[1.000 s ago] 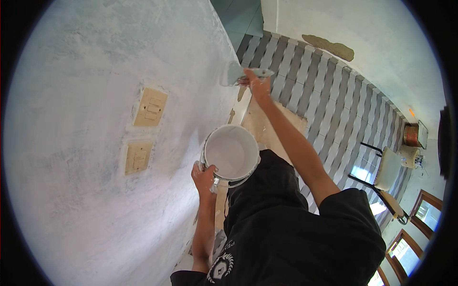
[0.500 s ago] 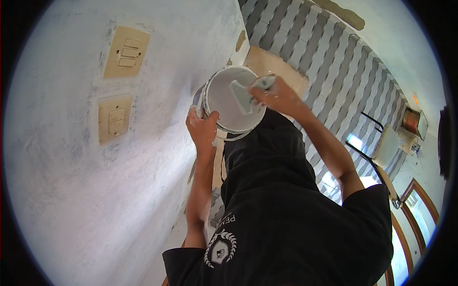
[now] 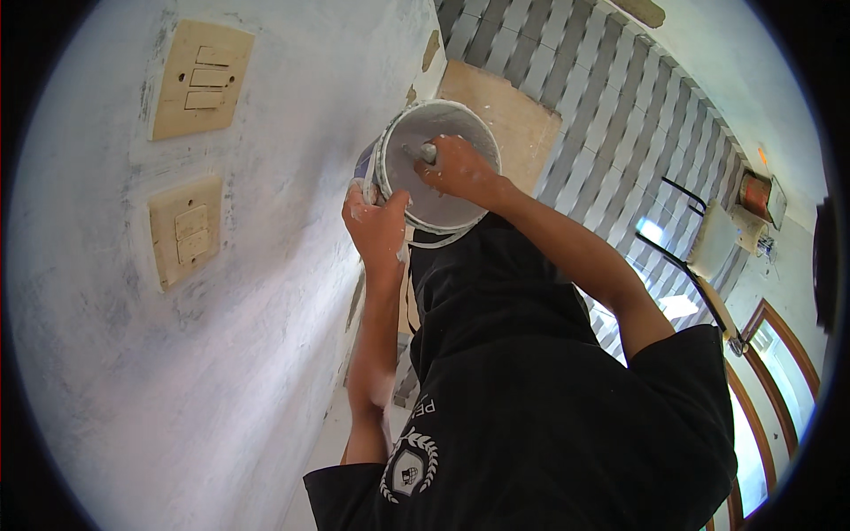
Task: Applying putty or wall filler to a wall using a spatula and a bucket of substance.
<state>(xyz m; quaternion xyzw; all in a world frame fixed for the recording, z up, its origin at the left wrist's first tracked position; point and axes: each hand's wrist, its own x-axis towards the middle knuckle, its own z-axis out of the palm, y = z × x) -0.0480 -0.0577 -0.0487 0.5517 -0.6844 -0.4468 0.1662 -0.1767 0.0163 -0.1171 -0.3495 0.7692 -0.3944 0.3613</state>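
Note:
A round white bucket (image 3: 488,137), its rim smeared with pale paint, is tilted in front of my body close to the wall. My left hand (image 3: 375,221) is closed on its near-left side, thumb at the rim and fingers around the outside. Inside the bucket's mouth is my right hand (image 3: 454,168), wrapped around the handle of a paintbrush (image 3: 428,153). The brush's wide head is mostly hidden down in the bucket, where greyish-white paint (image 3: 443,210) shows. White smears mark both hands.
Patchy white wall (image 3: 97,354) rises close on the left, with a three-rocker switch plate (image 3: 202,81) and a second plate (image 3: 186,232). A tan board (image 3: 496,102) lies on the striped tile floor (image 3: 611,115). A chair (image 3: 713,243) stands at the right.
My right hand has moved left and down into the bucket, taking the brush head inside. The bucket has shifted slightly upward in view. My left hand keeps its hold.

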